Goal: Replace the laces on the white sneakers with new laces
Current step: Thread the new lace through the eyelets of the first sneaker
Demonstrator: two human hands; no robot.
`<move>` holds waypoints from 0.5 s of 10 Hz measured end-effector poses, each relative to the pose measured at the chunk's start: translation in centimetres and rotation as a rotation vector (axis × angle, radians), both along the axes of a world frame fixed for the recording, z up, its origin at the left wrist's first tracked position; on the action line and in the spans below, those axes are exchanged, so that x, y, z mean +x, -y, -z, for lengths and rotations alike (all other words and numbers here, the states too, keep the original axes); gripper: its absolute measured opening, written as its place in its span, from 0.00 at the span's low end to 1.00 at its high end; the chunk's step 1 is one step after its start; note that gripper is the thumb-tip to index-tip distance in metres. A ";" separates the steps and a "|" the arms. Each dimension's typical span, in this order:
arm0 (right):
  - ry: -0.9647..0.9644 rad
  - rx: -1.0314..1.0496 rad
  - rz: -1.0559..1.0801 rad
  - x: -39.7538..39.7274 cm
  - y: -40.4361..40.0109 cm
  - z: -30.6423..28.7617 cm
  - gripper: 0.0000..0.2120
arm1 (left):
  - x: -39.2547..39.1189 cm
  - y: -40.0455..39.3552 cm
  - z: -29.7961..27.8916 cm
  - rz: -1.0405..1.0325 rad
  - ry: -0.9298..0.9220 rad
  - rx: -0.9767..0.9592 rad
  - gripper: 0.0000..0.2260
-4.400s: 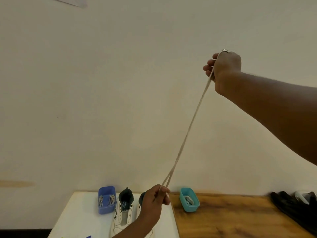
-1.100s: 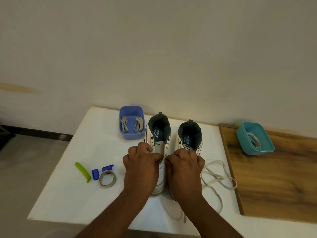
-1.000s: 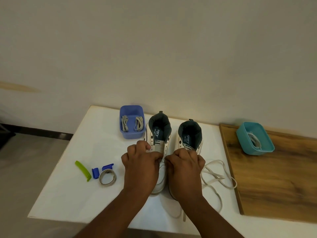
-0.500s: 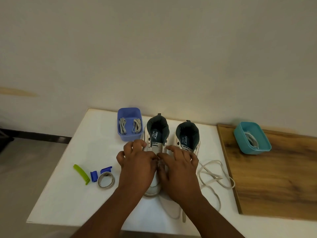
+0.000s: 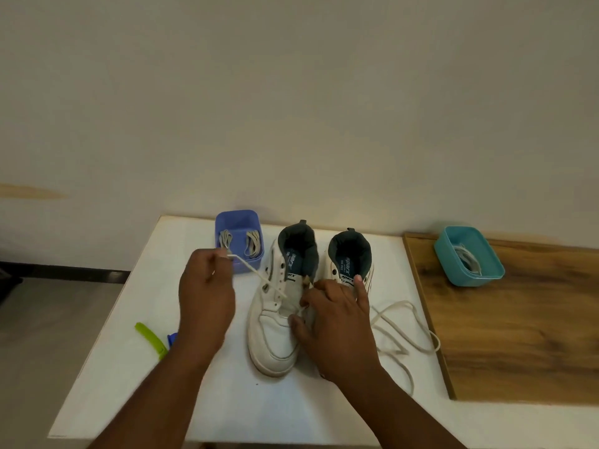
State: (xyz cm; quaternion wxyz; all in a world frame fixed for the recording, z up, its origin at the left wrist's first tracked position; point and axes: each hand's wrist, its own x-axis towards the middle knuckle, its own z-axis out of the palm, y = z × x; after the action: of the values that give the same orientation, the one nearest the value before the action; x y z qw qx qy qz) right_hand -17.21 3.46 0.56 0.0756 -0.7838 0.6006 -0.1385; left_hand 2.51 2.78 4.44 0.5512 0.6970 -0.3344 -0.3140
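White lace [image 5: 259,277] through lowest eyelets of left sneaker [image 5: 278,306]; left hand [image 5: 205,296] pinches end toward 10 o'clock; right hand [image 5: 334,319] steadies sneaker, fingers relaxed. Upper eyelets, right sneaker [image 5: 350,260] pending.

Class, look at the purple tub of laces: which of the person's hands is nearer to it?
Left. The left hand pinches a lace end right in front of the purple tub; the right hand rests on the sneakers, farther right.

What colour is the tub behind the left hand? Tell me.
Blue-violet; the tub holds bundled laces, seen in the head view, the only one.
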 end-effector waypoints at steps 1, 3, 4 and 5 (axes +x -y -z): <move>0.023 -0.014 -0.028 0.6 -0.5 0.2 0.19 | -2.3 -0.1 -2.0 0.066 -1.002 -0.051 0.12; 0.044 -0.051 -0.024 0.4 -0.2 0.3 0.19 | -3.4 -0.5 1.9 0.626 0.669 0.295 0.10; 0.028 -0.060 -0.009 0.3 0.0 0.3 0.23 | -2.9 -0.3 1.4 0.609 0.683 0.414 0.13; 0.006 -0.039 0.000 0.3 0.2 0.2 0.26 | -0.7 -0.8 1.1 0.663 0.796 0.523 0.13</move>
State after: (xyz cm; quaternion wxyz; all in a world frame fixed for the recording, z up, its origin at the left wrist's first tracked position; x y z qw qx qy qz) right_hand -16.93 3.31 0.34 0.0621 -0.7846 0.5977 -0.1525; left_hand 1.77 3.57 3.29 0.0649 0.7324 -0.6276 -0.2558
